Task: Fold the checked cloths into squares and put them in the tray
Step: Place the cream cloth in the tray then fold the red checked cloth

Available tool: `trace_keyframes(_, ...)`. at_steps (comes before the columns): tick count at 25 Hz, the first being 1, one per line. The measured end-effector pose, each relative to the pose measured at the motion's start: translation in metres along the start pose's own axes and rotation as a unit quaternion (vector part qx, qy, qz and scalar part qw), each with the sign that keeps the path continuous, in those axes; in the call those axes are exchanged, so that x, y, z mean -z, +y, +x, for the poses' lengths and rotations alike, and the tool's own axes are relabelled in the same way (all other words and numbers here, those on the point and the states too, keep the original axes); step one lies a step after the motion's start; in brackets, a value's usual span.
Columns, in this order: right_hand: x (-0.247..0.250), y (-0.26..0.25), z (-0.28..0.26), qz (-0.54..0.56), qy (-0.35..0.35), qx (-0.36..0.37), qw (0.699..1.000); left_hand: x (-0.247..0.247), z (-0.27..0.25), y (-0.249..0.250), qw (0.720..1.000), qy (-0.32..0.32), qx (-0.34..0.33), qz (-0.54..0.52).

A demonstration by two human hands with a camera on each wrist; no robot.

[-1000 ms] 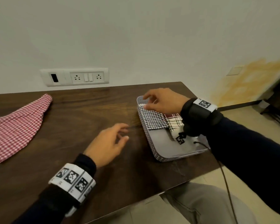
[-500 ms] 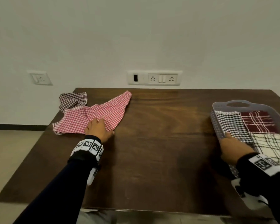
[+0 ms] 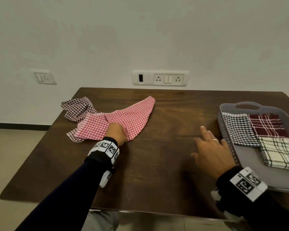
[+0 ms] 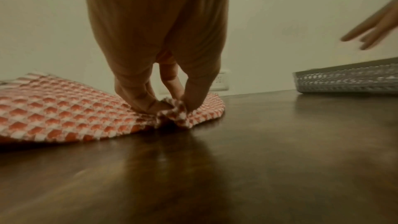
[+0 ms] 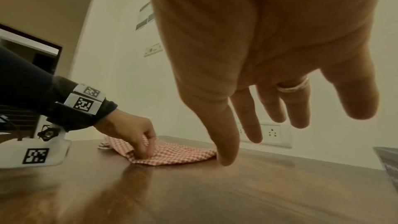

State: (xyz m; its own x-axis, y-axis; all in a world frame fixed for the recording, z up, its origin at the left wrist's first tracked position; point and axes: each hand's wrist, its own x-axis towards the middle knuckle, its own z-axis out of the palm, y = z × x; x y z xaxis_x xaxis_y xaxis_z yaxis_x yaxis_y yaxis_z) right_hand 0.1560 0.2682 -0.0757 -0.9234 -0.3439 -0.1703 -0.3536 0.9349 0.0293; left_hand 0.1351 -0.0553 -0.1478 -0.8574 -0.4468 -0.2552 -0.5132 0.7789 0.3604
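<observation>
A red-and-white checked cloth (image 3: 132,117) lies unfolded at the table's back left. My left hand (image 3: 117,133) pinches a bunched fold of the red cloth (image 4: 174,113) between thumb and fingers near its front edge; the right wrist view shows the same pinch on the cloth (image 5: 183,154). A brown checked cloth (image 3: 77,107) lies crumpled behind it. My right hand (image 3: 210,147) hovers open above the table, fingers spread, just left of the grey tray (image 3: 223,130). In the tray lie three folded squares: black-and-white (image 3: 237,129), dark red (image 3: 265,124) and cream plaid (image 3: 280,152).
The dark wooden table (image 3: 157,164) has bare room between my hands. White socket plates (image 3: 160,79) sit on the wall behind. The tray's perforated wall (image 4: 344,81) shows at the right in the left wrist view.
My left hand has gathered the red cloth into a pinch. My right hand has left the tray's edge and moved left over the table, fingers spread.
</observation>
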Motion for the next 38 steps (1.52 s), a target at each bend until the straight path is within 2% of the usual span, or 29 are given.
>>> trace_keyframes(2, -0.003, -0.01, 0.001, 0.02, -0.016, 0.027, 0.999, -0.012, -0.024, 0.026, 0.996, -0.042, -0.08, 0.016)
trace_keyframes(5, -0.01, -0.014, 0.007, 0.059, -0.052, 0.085, 0.993, -0.037, -0.07, 0.061, 0.975, -0.102, -0.19, 0.059)
trace_keyframes(7, -0.02, -0.015, 0.014, 0.062, -0.065, 0.108, 0.99, -0.051, -0.093, 0.073, 0.96, -0.136, -0.232, 0.073)
trace_keyframes(10, -0.034, -0.013, 0.029, 0.084, -0.065, 0.088, 0.99, -0.053, -0.111, 0.08, 0.946, -0.169, -0.267, 0.075)
trace_keyframes(12, -0.042, -0.006, 0.041, 0.101, -0.062, 0.068, 0.991, -0.049, -0.111, 0.081, 0.945, -0.186, -0.263, 0.047)
trace_keyframes(14, -0.047, 0.004, 0.052, 0.096, -0.075, 0.055, 0.991, -0.046, -0.108, 0.08, 0.961, -0.185, -0.202, -0.026)
trace_keyframes(17, -0.05, 0.01, 0.062, 0.113, -0.098, 0.039, 0.988, -0.047, -0.098, 0.083, 0.982, -0.118, -0.108, -0.102)
trace_keyframes(20, -0.048, 0.011, 0.068, 0.137, -0.124, 0.042, 0.982, -0.046, -0.087, 0.089, 0.986, -0.068, -0.081, -0.132)
trace_keyframes(22, -0.044, 0.012, 0.069, 0.146, -0.132, 0.056, 0.979, -0.048, -0.079, 0.094, 0.987, -0.053, -0.094, -0.12)
trace_keyframes(26, -0.034, 0.011, 0.063, 0.175, -0.059, 0.084, 0.979, -0.05, -0.072, 0.104, 0.972, -0.038, -0.23, -0.04)
trace_keyframes(28, -0.024, 0.008, 0.059, 0.2, -0.041, 0.083, 0.975, -0.049, -0.068, 0.107, 0.964, -0.024, -0.263, -0.017)
trace_keyframes(33, -0.012, 0.002, 0.049, 0.203, 0.003, 0.1, 0.974, -0.039, -0.055, 0.104, 0.973, -0.021, -0.232, -0.006)
trace_keyframes(38, -0.01, -0.002, 0.045, 0.213, -0.007, 0.128, 0.969, -0.022, -0.059, 0.103, 0.969, 0.018, -0.242, -0.046)
